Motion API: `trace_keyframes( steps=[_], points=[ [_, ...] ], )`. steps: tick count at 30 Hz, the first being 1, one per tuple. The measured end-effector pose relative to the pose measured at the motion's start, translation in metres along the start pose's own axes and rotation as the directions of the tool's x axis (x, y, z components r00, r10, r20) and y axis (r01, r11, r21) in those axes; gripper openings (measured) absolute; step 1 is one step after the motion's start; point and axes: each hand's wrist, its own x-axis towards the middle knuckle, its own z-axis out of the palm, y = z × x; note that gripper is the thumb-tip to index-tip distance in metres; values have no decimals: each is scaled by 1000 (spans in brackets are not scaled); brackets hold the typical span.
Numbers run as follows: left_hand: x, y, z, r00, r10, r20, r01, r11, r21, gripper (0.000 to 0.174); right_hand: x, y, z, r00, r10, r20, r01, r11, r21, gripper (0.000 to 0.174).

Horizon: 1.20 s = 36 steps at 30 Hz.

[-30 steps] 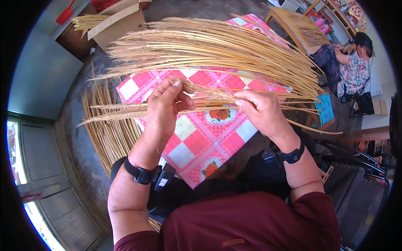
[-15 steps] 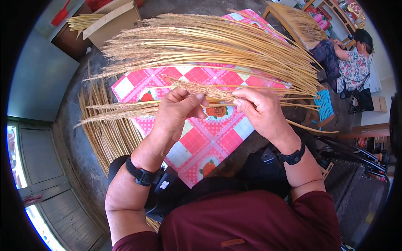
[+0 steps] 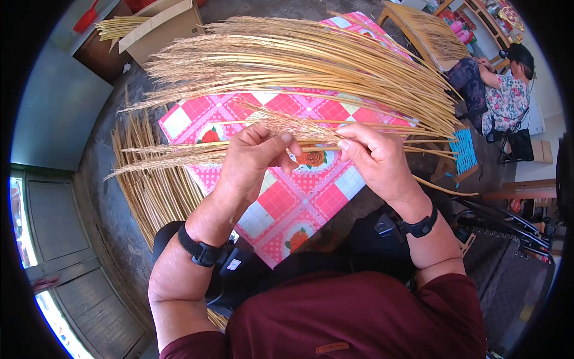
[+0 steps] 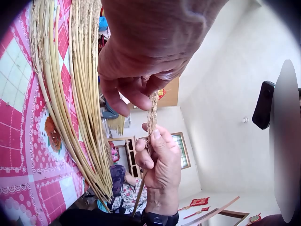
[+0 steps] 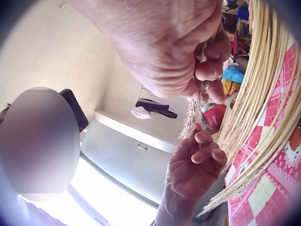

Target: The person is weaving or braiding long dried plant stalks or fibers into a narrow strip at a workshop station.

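Observation:
A feathery dry grass head (image 3: 293, 124) stretches between both hands above the table. The right hand (image 3: 382, 164) pinches its stem end between thumb and fingers; in the right wrist view the right hand (image 5: 188, 61) grips it from above. At the other end, the left hand (image 3: 254, 157) has thumb and index finger closed on the plume, as the left hand (image 5: 195, 172) also shows in the right wrist view. In the left wrist view the plume (image 4: 153, 113) runs between the two hands. A few separate stalks (image 3: 191, 157) lie just beyond the left hand.
A large bundle of stalks (image 3: 335, 60) lies across the far side of the pink checked tablecloth (image 3: 281, 200). More stalks (image 3: 161, 191) stand at the left. A cardboard box (image 3: 161, 33) is at the back left; a seated person (image 3: 508, 96) is at the right.
The left hand has moved a little right and down, closer to the right hand, and its grip on the plume has shifted. The right hand stays nearly in place, pinching the stem.

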Motion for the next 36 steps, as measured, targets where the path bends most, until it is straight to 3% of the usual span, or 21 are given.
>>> trace_keyframes(
  steps=[12, 15, 20, 23, 25, 27, 29, 31, 33, 34, 36],
  points=[
    [-2, 2, 1, 999, -13, 46, 13, 1000, 6, 12, 2, 0, -4, 1000, 28, 6, -28, 1000, -2, 14],
    [-3, 3, 11, 995, 48, -92, -45, 999, 30, 13, 3, 3, -3, 999, -1, 33, 2, 1000, -28, 14],
    [0, 2, -2, 998, 33, -44, -36, 997, -70, 14, -2, 4, 3, 997, -12, 76, 21, 993, -116, 15],
    [4, -5, -5, 999, 18, -38, -24, 988, -154, 16, -1, 3, 7, 976, -219, 7, 213, 939, -271, 16],
    [6, -6, -7, 999, 16, -39, -22, 985, -172, 16, 11, -2, 4, 868, -494, -41, 416, 771, -482, 16],
    [7, -5, -11, 999, 26, -35, -31, 988, -153, 16, 13, -5, 7, 787, -616, -31, 538, 710, -455, 16],
    [7, -1, -12, 996, 82, -35, -86, 985, -151, 17, 1, -6, 14, 784, -621, -13, 609, 773, -177, 15],
    [4, 4, -9, 989, 140, -39, -144, 980, -138, 17, -15, -11, 20, 859, -479, 182, 485, 874, 14, 15],
    [2, 6, -5, 982, 184, -33, -187, 976, -112, 16, -22, -9, 27, 858, -396, 328, 379, 918, 118, 19],
    [1, 6, -4, 978, 207, -28, -209, 973, -100, 16, -22, -9, 27, 875, -236, 424, 175, 968, 179, 22],
    [0, 5, -3, 973, 231, 11, -228, 965, -132, 15, -19, -11, 26, 780, 63, 622, -254, 941, 224, 28]
  ],
)
